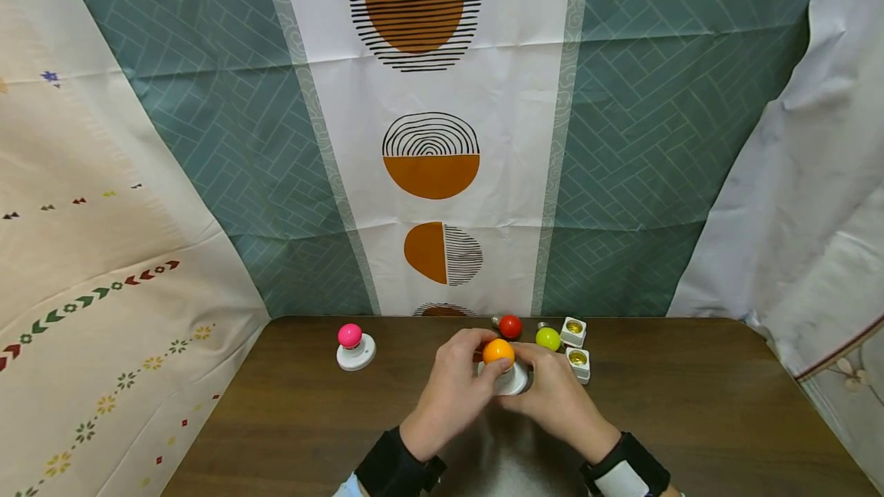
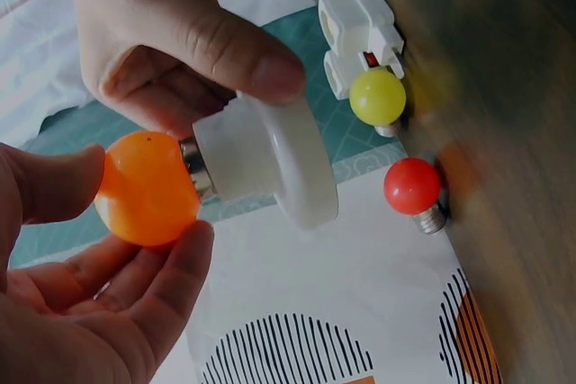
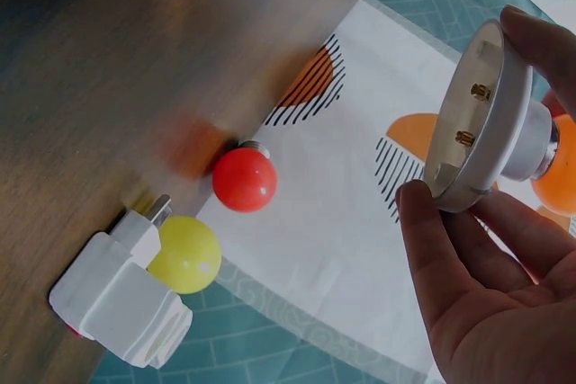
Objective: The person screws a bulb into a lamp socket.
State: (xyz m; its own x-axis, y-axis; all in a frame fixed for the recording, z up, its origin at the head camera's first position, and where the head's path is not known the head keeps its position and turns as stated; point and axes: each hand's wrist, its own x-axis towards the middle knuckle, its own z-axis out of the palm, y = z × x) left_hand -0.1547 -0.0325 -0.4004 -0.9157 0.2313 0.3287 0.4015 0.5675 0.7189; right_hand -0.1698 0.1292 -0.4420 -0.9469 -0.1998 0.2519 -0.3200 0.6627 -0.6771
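Note:
An orange light bulb point(image 2: 148, 188) is pinched between the thumb and fingers of my left hand point(image 1: 453, 387). Its metal base sits in the neck of a round white lamp holder point(image 2: 301, 159), partly inserted, with some metal still showing. My right hand point(image 1: 555, 393) grips that holder by its rim, thumb on one side and fingers on the other. In the right wrist view the holder's hollow underside shows two brass screws point(image 3: 481, 92). Bulb and holder are held together above the table, tilted.
A pink bulb in another round white holder point(image 1: 355, 353) stands on the table point(image 1: 290, 420) at left. Behind my hands lie a red bulb point(image 1: 510, 326) and a yellow-green bulb point(image 1: 548, 339). Beside them are two square white sockets point(image 1: 573, 331). A patterned cloth hangs behind.

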